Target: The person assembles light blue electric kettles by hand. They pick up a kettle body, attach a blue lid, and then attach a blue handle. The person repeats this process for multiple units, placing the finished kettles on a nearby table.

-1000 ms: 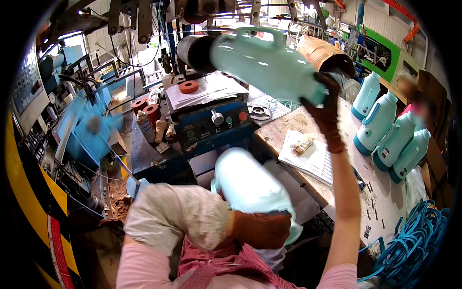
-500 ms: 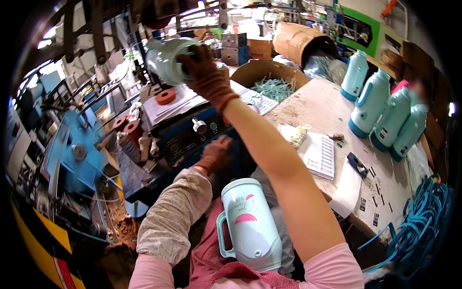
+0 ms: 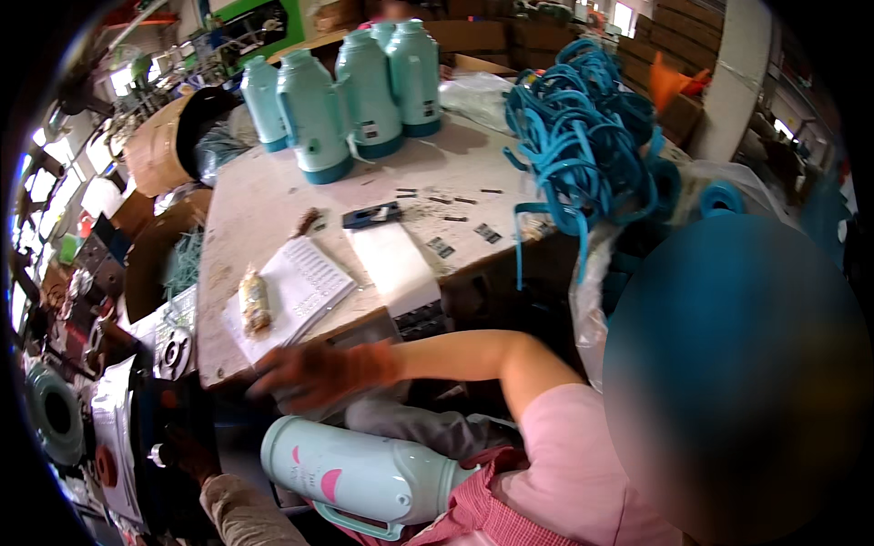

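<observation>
My right hand, in an orange-brown glove, is smeared by motion just above a pale teal vacuum flask. That flask lies on its side across my lap, its handle toward the lower edge and pink shapes printed on it. No object shows in the right hand. My left hand, gloved and in shadow, is beside a silver knob on a dark machine panel; its fingers are hard to make out. A pale green flask part with a dark round opening rests beyond the panel, beside papers and a red ring.
Several teal flasks stand on the worktable. A notebook, a wrapped snack and a dark blue tool lie nearer. Blue straps pile up at right. A large blurred blue shape hides the lower right.
The view has swung to the right. My right hand has let go of the pale green flask part and come back over my lap. My left hand stays by the machine panel.
</observation>
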`<action>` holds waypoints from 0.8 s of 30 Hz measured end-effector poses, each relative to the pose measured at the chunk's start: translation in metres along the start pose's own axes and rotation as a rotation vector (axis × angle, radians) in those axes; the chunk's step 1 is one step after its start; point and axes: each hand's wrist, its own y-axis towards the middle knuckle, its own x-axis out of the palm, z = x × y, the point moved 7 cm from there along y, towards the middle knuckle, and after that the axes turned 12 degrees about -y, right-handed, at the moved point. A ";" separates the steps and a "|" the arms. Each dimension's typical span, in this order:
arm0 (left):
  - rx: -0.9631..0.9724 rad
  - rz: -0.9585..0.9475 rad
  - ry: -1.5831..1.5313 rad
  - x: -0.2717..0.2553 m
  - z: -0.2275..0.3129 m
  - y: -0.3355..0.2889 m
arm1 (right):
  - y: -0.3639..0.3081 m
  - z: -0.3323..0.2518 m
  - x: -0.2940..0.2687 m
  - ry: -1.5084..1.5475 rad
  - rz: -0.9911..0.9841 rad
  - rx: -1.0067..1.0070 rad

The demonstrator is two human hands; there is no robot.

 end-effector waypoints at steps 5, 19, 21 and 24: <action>0.313 -0.077 0.310 0.059 -0.027 0.006 | -0.201 0.017 -0.245 -0.635 -0.018 0.830; 0.117 0.099 -1.272 -0.075 0.050 -0.161 | -0.503 -0.014 -0.499 -1.384 -0.787 1.839; 0.108 0.178 -1.407 -0.084 0.044 -0.166 | -0.437 -0.005 -0.473 -1.072 -0.730 1.684; 0.181 0.411 -1.279 -0.159 0.034 -0.162 | -0.293 -0.014 -0.414 -0.497 -0.505 1.404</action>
